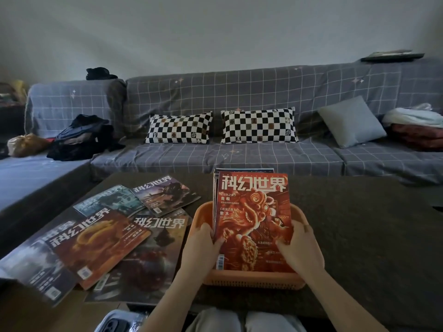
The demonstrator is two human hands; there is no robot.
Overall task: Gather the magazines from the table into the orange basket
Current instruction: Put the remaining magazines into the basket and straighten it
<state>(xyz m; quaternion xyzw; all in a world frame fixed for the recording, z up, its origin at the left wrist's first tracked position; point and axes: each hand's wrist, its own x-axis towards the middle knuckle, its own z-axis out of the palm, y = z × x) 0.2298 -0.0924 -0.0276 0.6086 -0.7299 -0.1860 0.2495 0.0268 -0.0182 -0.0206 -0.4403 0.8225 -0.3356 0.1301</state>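
Orange plastic shows on both sides of the stack: the orange basket sits on the dark table straight ahead of the person, and a stack of magazines stands in it, leaning back, with a red dragon-cover issue on top facing the camera. The left hand curls over the stack's left edge with its fingertips on the cover, and the right hand closes on the right edge the same way, so both hands are wrapped around the stack rather than spread flat. The step in hand looks like settling this stack into the basket; to do it well, it seems best to square the spines together, let the bottom edges seat fully on the basket floor, and ease the grip off only once the stack rests without sliding. Five loose magazines are left fanned and overlapping on the table to the left, just beside the basket, so the job appears roughly half done. Behind the table runs a grey checked sofa.
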